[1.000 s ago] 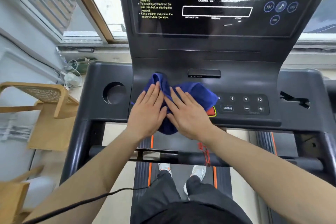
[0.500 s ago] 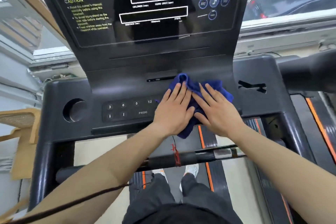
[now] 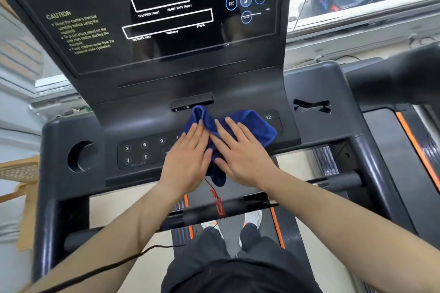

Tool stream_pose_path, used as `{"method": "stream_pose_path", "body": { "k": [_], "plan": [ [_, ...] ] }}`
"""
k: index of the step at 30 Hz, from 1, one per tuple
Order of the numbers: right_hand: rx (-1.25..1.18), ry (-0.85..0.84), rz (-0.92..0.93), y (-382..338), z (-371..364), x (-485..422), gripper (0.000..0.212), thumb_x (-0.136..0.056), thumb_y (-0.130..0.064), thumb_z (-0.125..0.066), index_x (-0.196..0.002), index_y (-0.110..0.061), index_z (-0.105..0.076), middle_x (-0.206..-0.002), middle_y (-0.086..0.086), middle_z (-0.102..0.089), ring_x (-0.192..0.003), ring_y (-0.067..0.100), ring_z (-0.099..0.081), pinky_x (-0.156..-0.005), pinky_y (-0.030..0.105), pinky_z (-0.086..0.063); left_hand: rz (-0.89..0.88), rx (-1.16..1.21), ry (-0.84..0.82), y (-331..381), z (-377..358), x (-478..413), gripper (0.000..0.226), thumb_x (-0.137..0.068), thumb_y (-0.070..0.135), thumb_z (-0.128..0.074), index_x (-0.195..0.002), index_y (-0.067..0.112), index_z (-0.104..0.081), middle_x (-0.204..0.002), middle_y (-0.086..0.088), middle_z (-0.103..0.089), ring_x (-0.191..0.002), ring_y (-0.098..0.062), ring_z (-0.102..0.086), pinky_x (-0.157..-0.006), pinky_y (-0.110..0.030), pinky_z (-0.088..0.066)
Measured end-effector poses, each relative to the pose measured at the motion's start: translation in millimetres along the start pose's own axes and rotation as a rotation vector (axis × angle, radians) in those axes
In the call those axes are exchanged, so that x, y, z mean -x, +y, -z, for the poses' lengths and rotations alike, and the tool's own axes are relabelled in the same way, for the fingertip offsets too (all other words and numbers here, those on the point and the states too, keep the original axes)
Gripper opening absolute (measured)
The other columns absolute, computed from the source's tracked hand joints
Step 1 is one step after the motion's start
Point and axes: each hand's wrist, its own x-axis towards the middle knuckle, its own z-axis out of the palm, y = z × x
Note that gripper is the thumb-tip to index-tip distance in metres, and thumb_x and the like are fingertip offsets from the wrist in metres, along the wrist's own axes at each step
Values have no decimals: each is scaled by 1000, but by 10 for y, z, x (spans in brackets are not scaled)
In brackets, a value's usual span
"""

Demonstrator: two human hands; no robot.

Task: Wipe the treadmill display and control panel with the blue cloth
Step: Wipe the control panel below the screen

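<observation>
Blue cloth (image 3: 247, 126) bunched crosswise on ctrl panel (image 3: 142, 152), both hands flat on it

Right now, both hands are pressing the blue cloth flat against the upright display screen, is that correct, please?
Not quite. In the head view, the left hand and right hand press the blue cloth flat on the lower control panel, between the button groups. The display screen above is untouched.
</observation>
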Motion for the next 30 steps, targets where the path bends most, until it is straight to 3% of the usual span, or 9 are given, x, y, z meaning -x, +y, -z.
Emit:
{"method": "stream_pose_path", "body": {
  "k": [4, 8, 12, 16, 19, 22, 25, 30],
  "plan": [
    [17, -8, -50, 569, 98, 28, 72, -96, -63, -33, -157, -24, -29, -167, 7, -15, -153, 32, -9, -123, 49, -14, 34, -5, -5, 350, 59, -368, 62, -103, 39, -22, -157, 7, -27, -164, -13, -24, -153, -28, -21, -123, -44, -22],
    [-9, 37, -280, 975, 84, 357, 69, -99, -50, -33, -156, -12, -30, -164, 19, -20, -152, 37, -12, -123, 49, -17, -98, -32, -29, 872, 66, -963, 64, -103, 40, -20, -160, 12, -15, -169, -9, -7, -156, -25, -6, -125, -44, -10],
    [-6, 127, -381, 876, -128, 879, 62, -101, -35, -40, -152, -1, -34, -161, 23, -23, -151, 40, -14, -121, 51, -21, -251, -61, -48, 1205, -2, -860, 64, -104, 42, -28, -160, 12, -19, -168, -8, -12, -155, -25, -10, -124, -44, -12],
    [-33, 133, -318, 620, -282, 1044, 63, -101, -38, -45, -152, -2, -35, -162, 22, -21, -152, 41, -12, -121, 53, -20, -321, -64, -64, 1051, -67, -560, 64, -103, 42, -31, -158, 10, -27, -166, -9, -21, -154, -24, -17, -125, -43, -18],
    [-52, 117, -291, 816, -194, 818, 64, -102, -42, -37, -154, -3, -32, -163, 20, -21, -153, 35, -10, -123, 50, -18, -306, -57, -70, 980, -15, -809, 64, -104, 43, -23, -160, 12, -20, -168, -7, -14, -155, -20, -11, -126, -40, -12],
    [-90, 88, -388, 1036, -63, 471, 64, -105, -40, -25, -154, 0, -29, -163, 22, -20, -153, 35, -12, -121, 49, -21, -245, -63, -68, 1027, 80, -1230, 62, -106, 42, -19, -160, 13, -11, -169, -5, -3, -156, -20, -1, -126, -40, -5],
    [-92, 184, -485, 884, -104, 521, 59, -105, -34, -29, -151, 2, -33, -159, 27, -25, -151, 40, -15, -120, 51, -23, -282, -87, -69, 1054, 96, -1284, 62, -106, 42, -19, -160, 13, -10, -169, -5, -1, -156, -21, 1, -126, -43, -5],
    [-60, 183, -365, 621, -240, 848, 59, -103, -35, -37, -150, 1, -36, -160, 25, -25, -151, 40, -14, -120, 55, -22, -418, -96, -99, 801, 12, -827, 61, -106, 43, -26, -159, 14, -23, -167, -4, -16, -155, -21, -12, -125, -42, -12]
  ]
}}
